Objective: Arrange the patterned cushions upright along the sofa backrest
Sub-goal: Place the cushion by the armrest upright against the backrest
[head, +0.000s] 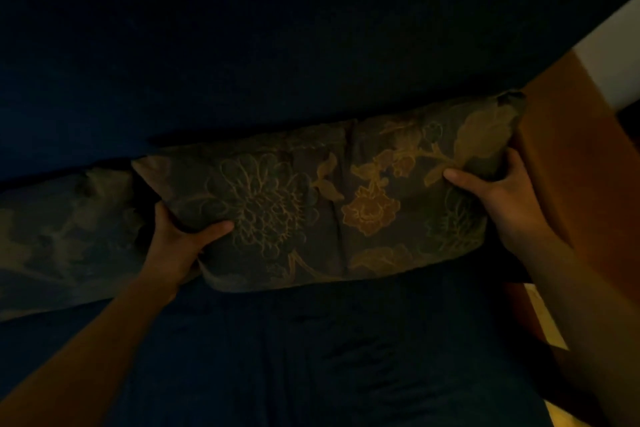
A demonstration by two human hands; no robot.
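Light: very dim; colours and edges are hard to read, so fine detail is uncertain.
Landmark: the dark blue sofa backrest (277,45), filling the upper part of the view.
Floral cushion (329,204): a long patterned cushion standing on its lower edge on the sofa seat (311,357), its back apparently leaning against the backrest; its right end sits close to the wooden armrest (571,166).
Second cushion (62,239): same sort of pattern, just left of the floral cushion and also along the foot of the backrest; the two ends look to be touching or nearly so, but the shadow between them hides it.
Left hand (180,239): closed around the floral cushion's lower left corner, thumb across the front face, fingers hidden behind.
Right hand (495,191): gripping the cushion's right end near the armrest, thumb on the front, fingers wrapped around the side.
Handling: the fabric dents and puckers under both thumbs, so the cushion is likely soft, light and floppy along its length; it would probably sag in the middle if lifted by one end.
Where to hold: both ends at once, as now, pinching through the filling rather than the loose cover.
Step in hand: seating this cushion upright against the backrest.
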